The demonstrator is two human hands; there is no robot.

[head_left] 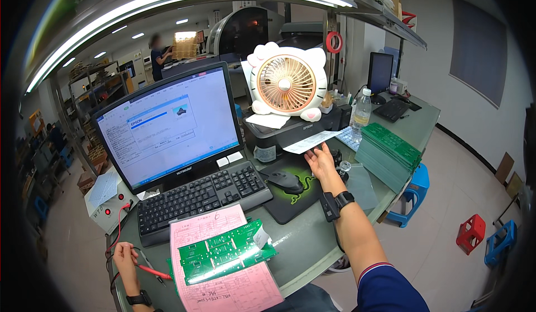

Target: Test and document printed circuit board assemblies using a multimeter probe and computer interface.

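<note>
My right hand [320,161] reaches to the front of the black printer [296,129], its fingers gripping the near edge of a white printed sheet [310,142]. My left hand [126,254] is at the left table edge with its fingers curled closed; what lies in them is hidden. Right beside it are a red test probe [153,271] and a dark, thin probe [152,266]. Between my arms, a green circuit board panel [223,254] with a small white label [261,237] lies on a pink form [245,289].
A monitor [167,125], keyboard [204,201] and mouse [285,181] stand ahead. A cat-shaped fan [286,83] sits on the printer. To the right are a plastic bottle [362,111] and stacked green boards [389,147]. A white box [106,200] is at left; a person [158,58] stands far back.
</note>
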